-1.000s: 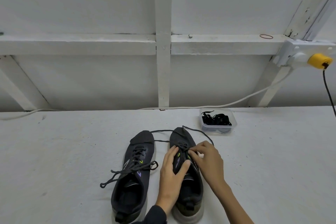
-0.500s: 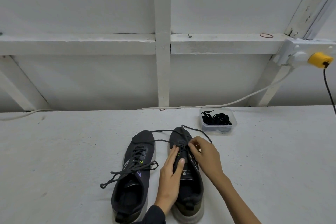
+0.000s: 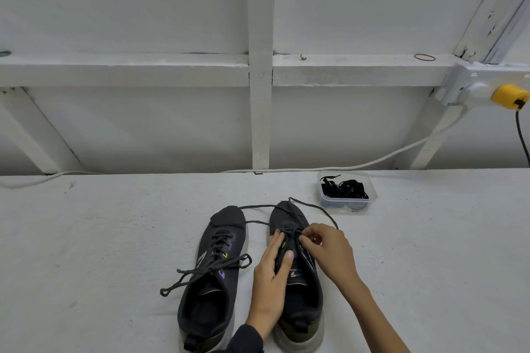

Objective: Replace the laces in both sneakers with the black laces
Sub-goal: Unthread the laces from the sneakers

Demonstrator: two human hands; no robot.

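Observation:
Two dark sneakers stand side by side on the white table, toes pointing away from me. The left sneaker (image 3: 213, 275) still has its grey lace tied in a bow. On the right sneaker (image 3: 298, 295) the grey lace (image 3: 315, 208) is partly undone, and its loose ends trail past the toe. My left hand (image 3: 271, 278) holds that shoe's left side, thumb on the tongue. My right hand (image 3: 327, 249) pinches the lace at the lower eyelets. The black laces (image 3: 344, 188) lie bundled in a clear plastic tub (image 3: 370, 198) behind and to the right.
A white wall with wooden framing rises behind the table. A white cable (image 3: 372, 160) runs along the table's back edge to a socket box (image 3: 470, 89) with a yellow plug (image 3: 509, 96) at right. White table surface (image 3: 100, 238) stretches to both sides of the shoes.
My right hand has moved up the right sneaker toward the toe, working on the lace at the lower eyelets. My left hand slid slightly forward along the shoe's side.

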